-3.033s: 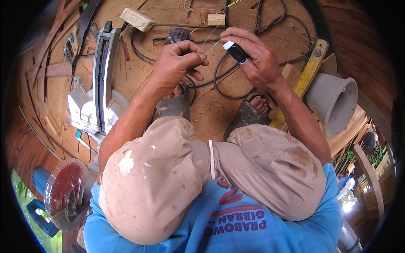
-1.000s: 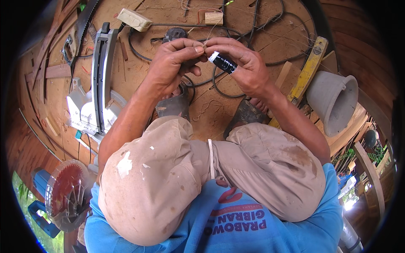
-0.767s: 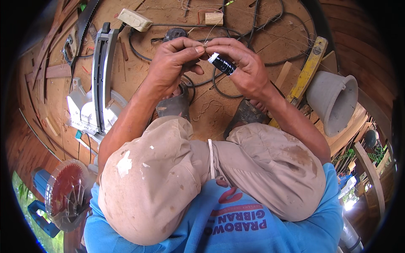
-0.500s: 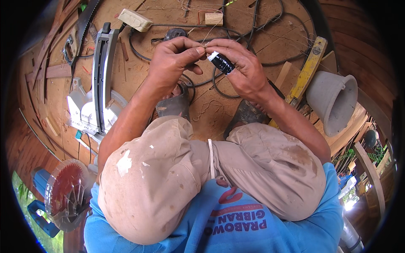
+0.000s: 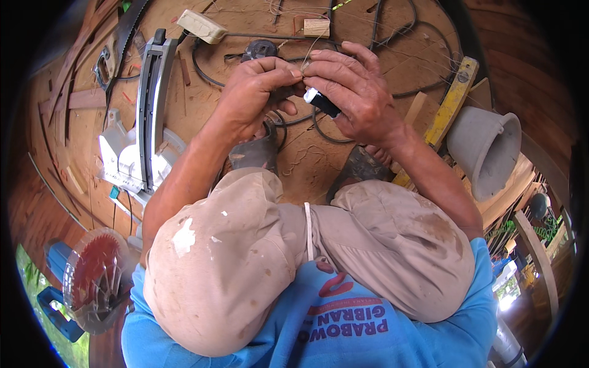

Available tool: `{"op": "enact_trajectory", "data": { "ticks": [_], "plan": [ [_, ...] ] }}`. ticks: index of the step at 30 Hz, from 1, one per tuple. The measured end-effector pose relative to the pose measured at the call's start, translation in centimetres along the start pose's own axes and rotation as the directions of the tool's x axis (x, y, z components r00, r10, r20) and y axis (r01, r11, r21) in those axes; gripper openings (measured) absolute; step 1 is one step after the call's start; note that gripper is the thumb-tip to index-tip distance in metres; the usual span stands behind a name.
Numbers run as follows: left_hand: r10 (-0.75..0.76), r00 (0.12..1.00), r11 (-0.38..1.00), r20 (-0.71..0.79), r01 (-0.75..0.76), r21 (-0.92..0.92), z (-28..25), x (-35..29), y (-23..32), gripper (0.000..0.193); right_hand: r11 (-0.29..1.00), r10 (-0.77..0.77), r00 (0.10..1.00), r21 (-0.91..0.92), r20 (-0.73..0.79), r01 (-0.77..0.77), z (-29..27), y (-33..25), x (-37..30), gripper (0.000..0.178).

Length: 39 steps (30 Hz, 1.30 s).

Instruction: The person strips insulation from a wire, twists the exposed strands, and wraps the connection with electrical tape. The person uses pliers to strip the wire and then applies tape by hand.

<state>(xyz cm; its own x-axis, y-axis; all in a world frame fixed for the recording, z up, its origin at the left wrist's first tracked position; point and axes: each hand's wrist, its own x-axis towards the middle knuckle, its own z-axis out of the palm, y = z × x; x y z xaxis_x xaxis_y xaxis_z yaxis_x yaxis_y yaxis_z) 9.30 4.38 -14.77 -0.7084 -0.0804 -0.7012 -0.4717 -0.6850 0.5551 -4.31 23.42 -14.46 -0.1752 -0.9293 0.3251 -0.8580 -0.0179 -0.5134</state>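
Observation:
Over the floor past my knees, my left hand [image 5: 261,95] is closed in a pinch on a thin pale string [image 5: 311,48]. Its fingertips meet those of my right hand [image 5: 365,95]. A small black tube with a white end [image 5: 326,104] is tucked under the right hand's fingers, against the palm. The right index finger and thumb are near the same string. Whatever lies exactly between the fingertips is too small to make out.
On my left stand a white and silver mitre saw [image 5: 150,116] and a red circular blade [image 5: 95,267]. A yellow spirit level [image 5: 451,101] and a grey bucket [image 5: 481,147] lie on the right. Black cables [image 5: 208,76], a power strip [image 5: 201,26] and a wood block [image 5: 316,27] are ahead.
My right hand has turned, its fingers lifting and spreading over the black tube, which now shows less. My left hand stays pinched, shifted slightly right and down.

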Motion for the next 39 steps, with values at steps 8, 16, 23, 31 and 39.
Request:
{"op": "enact_trajectory", "data": {
  "ticks": [8, 16, 23, 31, 39],
  "plan": [
    [-0.141, 0.989, 0.99, 0.043, 0.141, -0.005, -0.2, -0.4, 0.3, 0.011, 0.984, -0.177, 0.979, 0.025, 0.098, 0.175, -0.9, 1.1, 0.8, 0.028],
    [-0.064, 0.998, 0.998, -0.012, 0.064, -0.005, -0.1, -0.1, 0.2, 0.011, 0.858, 0.247, 0.968, 0.456, 0.039, -0.237, -1.1, 1.8, 0.2, 0.033],
    [0.148, 0.989, 0.988, -0.032, -0.146, 0.048, 0.1, 0.5, 0.2, 0.018, 0.598, 0.457, 0.882, 0.695, 0.114, -0.399, -0.5, -0.4, -0.4, 0.031],
    [0.216, 0.976, 0.97, -0.007, -0.214, 0.112, 0.8, -0.1, 0.4, 0.018, 0.744, 0.375, 0.925, 0.576, 0.061, -0.339, -0.2, -0.4, 0.0, 0.037],
    [0.114, 0.993, 0.981, -0.028, -0.108, 0.159, 1.0, -0.6, 1.0, 0.019, 0.974, 0.16, 0.987, 0.165, 0.004, -0.158, -1.0, -0.4, 0.4, 0.034]
  ]
}}
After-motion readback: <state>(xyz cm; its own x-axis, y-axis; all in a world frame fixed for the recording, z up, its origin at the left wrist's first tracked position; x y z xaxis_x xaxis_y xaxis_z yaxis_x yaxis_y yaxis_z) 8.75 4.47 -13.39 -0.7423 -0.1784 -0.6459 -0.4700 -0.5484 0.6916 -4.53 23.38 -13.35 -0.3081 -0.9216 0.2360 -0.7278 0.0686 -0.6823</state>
